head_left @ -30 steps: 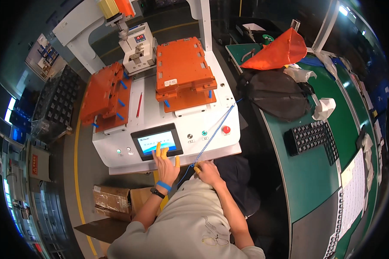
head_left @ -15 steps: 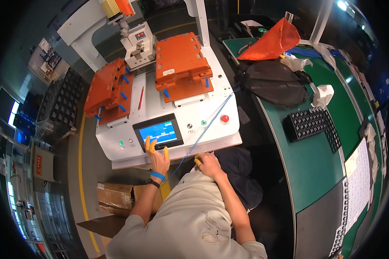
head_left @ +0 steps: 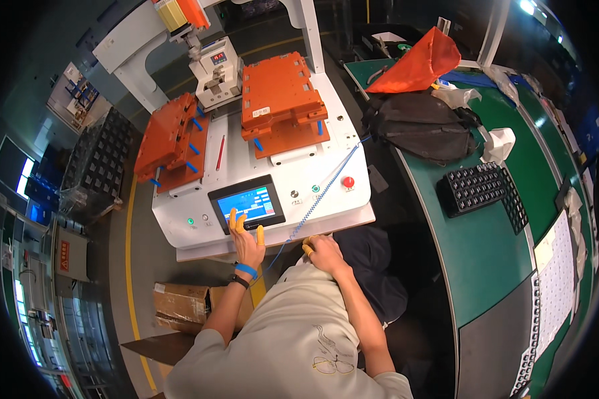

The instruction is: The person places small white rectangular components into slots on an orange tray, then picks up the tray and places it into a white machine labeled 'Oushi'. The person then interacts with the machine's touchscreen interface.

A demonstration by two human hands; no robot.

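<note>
My left hand point(head_left: 248, 247) is open over the lower left of a touchscreen point(head_left: 246, 204), its fingers spread and reaching onto the lit blue display. Yellow finger cots cover several fingertips, and a blue band and a dark band circle the wrist. Whether a fingertip presses the glass cannot be made out. My right hand point(head_left: 325, 253) rests on my lap at the shirt hem, fingers curled in, a yellow cot showing. What lies under those fingers is hidden. The screen is set into the front of a white bench machine point(head_left: 329, 206).
Two orange fixtures point(head_left: 276, 93) point(head_left: 170, 139) stand on the machine, with a red pen point(head_left: 220, 153) between them. A screw feeder point(head_left: 214, 73) sits behind. A blue coiled cord point(head_left: 323, 189) crosses the front near a red button point(head_left: 347, 182). Right: a green bench with a black bag point(head_left: 419, 126) and black tray point(head_left: 472, 191).
The display's layout differs, with a column of buttons now along its right side. My left fingers stay at the screen, shifted only slightly. The right hand keeps its place; the whole view has moved a little.
</note>
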